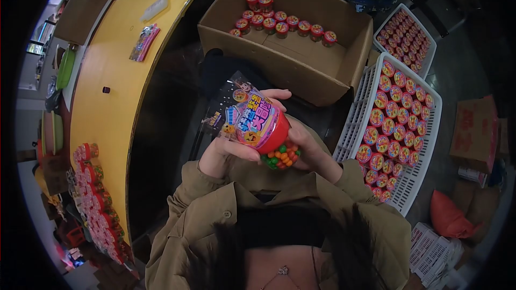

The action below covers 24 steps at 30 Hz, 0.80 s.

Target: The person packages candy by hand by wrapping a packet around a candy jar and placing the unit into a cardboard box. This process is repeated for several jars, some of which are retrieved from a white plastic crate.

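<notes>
Both my hands hold one candy jar (281,135) in front of my chest. It has a red lid and a clear end with green and orange candies. A printed plastic wrapper (252,115) covers its upper left part. My left hand (228,153) is wrapped round the lower left side, thumb on the wrapper. My right hand (301,142) grips the right side near the candies, with fingers over the top edge. Beyond them, an open cardboard box (322,70) holds several similar jars in rows.
At the left is a yellow table (115,59) with a stack of wrappers (144,43), a small dark cap (106,90) and many packed jars (97,204). White crates (434,110) full of jars stand at the right, near a red-brown carton (473,134).
</notes>
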Tool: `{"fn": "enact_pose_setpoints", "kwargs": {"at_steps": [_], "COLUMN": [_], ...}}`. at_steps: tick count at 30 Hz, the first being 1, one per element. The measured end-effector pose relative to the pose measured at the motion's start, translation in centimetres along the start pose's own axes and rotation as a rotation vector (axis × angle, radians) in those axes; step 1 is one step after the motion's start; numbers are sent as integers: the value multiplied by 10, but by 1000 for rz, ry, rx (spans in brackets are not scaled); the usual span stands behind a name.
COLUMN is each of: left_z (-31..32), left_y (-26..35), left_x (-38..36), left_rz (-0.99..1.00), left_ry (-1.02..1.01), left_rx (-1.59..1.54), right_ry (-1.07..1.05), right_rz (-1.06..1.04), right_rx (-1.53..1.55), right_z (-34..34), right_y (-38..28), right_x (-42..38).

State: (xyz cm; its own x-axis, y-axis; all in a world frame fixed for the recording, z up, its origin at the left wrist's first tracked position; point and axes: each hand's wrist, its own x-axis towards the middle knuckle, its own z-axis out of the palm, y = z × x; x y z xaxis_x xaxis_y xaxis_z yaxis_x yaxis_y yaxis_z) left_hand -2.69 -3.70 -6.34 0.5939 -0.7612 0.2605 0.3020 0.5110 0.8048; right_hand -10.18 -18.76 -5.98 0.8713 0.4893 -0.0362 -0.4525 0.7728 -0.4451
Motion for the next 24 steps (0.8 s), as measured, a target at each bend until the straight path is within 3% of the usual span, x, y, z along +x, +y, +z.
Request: {"fn": "enact_pose_setpoints", "kwargs": {"at_steps": [3, 7, 10, 11, 12, 14, 18, 22, 24], "left_z": [11, 13, 1, 3, 2, -4, -8, 0, 0], "left_y": [16, 4, 1, -3, -2, 1, -6, 1, 6], "left_x": [1, -1, -4, -3, -2, 1, 1, -3, -1], "left_rz": [-86, 1, 22, 64, 64, 131, 138, 28, 34], "left_ry": [72, 238, 82, 176, 178, -34, -128, -22, -62], "left_rx": [253, 116, 70, 265, 265, 376, 304, 280, 416], "right_ry": [-3, 105, 140, 98, 56, 17, -17, -24, 55], "right_rz": [-34, -141, -165, -142, -118, -39, 115, 39, -130], "right_rx": [-194, -277, -411, -292, -173, -78, 0, 26, -202], "right_z": [-9, -8, -9, -7, -7, -8, -11, -9, -11], "right_y": [-3, 5, 9, 10, 11, 14, 13, 13, 14], "right_x": [2, 2, 0, 1, 1, -2, -4, -4, -3]}}
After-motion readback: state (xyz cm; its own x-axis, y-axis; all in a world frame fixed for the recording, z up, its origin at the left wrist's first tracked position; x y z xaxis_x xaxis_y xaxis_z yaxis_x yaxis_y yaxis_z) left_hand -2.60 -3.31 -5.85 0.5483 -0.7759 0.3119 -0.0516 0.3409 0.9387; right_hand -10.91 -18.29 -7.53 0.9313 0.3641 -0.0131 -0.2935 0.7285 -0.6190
